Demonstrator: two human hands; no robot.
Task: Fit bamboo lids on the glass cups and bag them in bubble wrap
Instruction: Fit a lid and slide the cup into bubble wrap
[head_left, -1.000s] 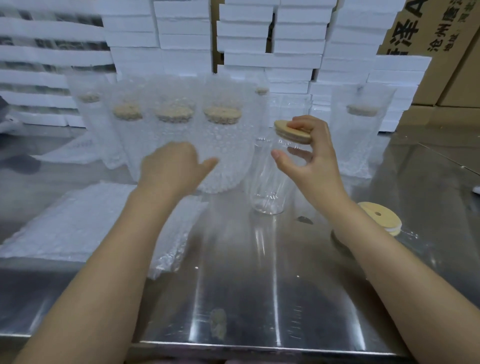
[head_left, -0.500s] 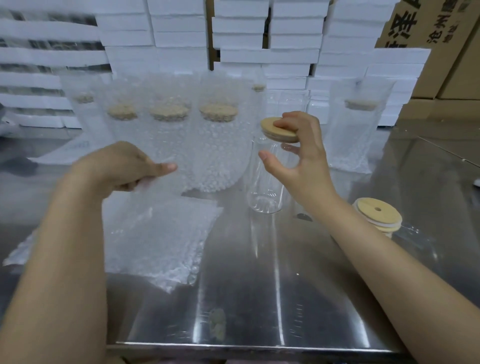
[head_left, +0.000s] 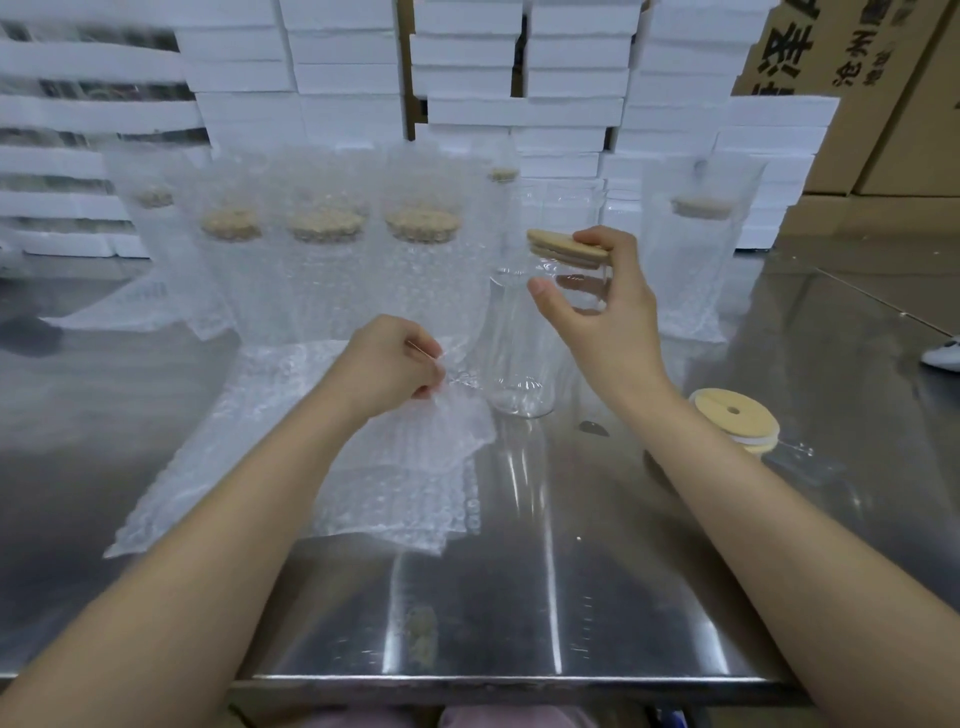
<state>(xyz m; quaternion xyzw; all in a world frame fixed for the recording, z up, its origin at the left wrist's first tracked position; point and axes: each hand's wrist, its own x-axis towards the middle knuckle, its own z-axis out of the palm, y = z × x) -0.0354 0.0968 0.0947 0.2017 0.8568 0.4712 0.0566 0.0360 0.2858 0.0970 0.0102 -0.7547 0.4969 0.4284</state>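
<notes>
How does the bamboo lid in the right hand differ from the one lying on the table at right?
The held lid is tilted atop the glass cup, gripped by the right hand; the table lid lies flat, untouched. The table lid shows its hole from above; the held lid shows mostly its edge. Both are round bamboo.

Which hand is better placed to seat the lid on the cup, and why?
Right. The right hand holds the lid tilted at the cup's rim; the left hand pinches a bubble bag beside the cup.
</notes>
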